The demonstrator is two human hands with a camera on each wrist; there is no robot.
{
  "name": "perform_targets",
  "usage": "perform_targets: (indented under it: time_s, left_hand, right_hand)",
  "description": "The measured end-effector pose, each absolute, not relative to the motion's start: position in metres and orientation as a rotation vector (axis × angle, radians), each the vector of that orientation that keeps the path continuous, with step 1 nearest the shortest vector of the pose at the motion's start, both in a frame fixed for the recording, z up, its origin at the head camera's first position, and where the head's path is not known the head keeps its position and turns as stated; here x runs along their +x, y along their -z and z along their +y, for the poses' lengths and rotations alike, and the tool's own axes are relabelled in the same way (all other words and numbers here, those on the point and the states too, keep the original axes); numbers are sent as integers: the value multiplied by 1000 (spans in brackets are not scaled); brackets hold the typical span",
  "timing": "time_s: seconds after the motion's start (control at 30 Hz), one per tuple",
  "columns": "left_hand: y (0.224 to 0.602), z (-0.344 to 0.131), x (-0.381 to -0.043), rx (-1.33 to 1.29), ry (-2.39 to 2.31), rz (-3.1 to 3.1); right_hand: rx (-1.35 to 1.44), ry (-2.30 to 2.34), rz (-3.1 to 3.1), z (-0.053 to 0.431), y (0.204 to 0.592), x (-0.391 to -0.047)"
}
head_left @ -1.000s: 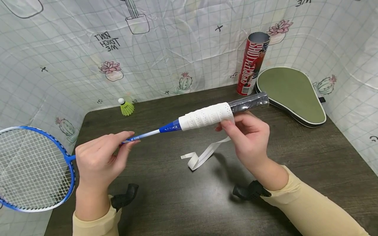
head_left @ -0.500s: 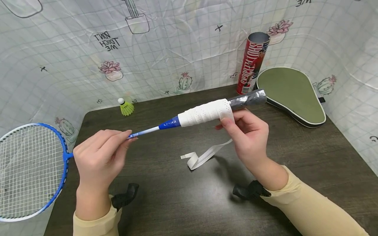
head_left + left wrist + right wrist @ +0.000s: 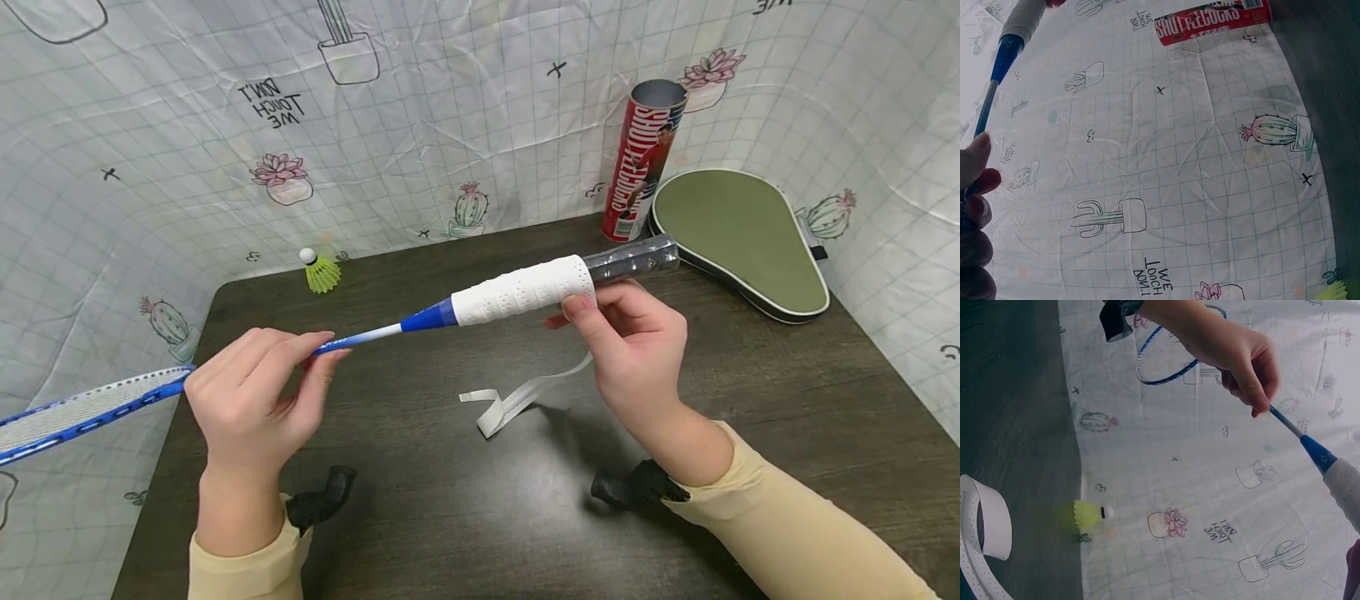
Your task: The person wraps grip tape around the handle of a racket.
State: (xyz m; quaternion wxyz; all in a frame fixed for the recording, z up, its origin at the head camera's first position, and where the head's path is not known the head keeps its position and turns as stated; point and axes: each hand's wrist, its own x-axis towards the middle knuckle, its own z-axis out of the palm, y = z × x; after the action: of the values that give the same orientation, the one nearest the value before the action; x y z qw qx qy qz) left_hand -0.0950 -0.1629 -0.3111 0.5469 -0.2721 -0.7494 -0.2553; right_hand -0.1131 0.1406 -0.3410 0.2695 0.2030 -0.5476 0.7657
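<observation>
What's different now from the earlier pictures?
The blue-and-white badminton racket has rolled about its shaft: its strung head, broad-faced before, now shows nearly edge-on. Nothing was released: the left hand pinches the shaft, the right hand the white perforated tape. The yellow shuttlecock, red cylindrical tube and green paddle-shaped case stayed put.

Racket head [image 3: 92,409] cut off at head view's left edge. My left grip [image 3: 255,396] hides some shaft [image 3: 375,335]; lettering [image 3: 429,310] on blue cone [image 3: 432,317] unreadable.
</observation>
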Motion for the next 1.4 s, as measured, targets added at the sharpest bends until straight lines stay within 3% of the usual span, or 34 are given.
perform_targets:
  time_s: [1.4]
  left_hand:
    - [315,-165,-99,-635,532,-1724]
  right_hand:
    - [579,-2005,-1561,141,341,-112]
